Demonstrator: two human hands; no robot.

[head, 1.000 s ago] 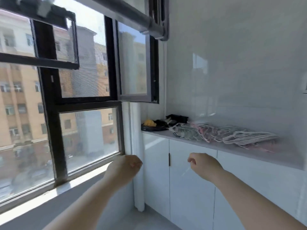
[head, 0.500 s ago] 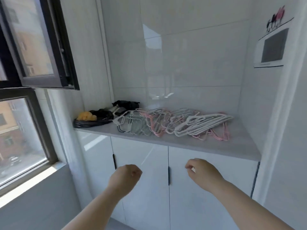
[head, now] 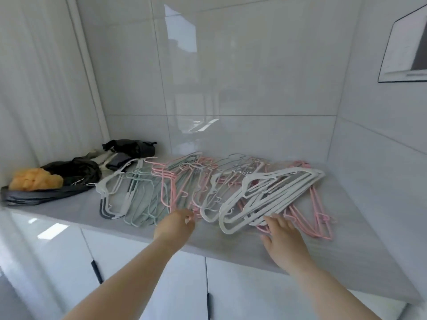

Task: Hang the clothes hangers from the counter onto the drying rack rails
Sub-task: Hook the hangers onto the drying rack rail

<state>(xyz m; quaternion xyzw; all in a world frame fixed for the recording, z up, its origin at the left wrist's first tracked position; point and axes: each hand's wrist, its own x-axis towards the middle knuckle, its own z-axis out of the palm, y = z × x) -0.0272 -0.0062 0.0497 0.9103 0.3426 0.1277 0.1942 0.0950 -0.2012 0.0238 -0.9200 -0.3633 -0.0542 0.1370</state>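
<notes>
At the near edge of the hangers (head: pixel 208 188) on the surface (head: pixel 351 245), left hand (head: pixel 175 225) curls by pink ones, grasp unclear; right hand (head: pixel 284 239), fingers spread, touches white ones.

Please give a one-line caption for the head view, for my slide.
Left hand and right hand reach for pink and white hangers piled on the grey counter.
</notes>
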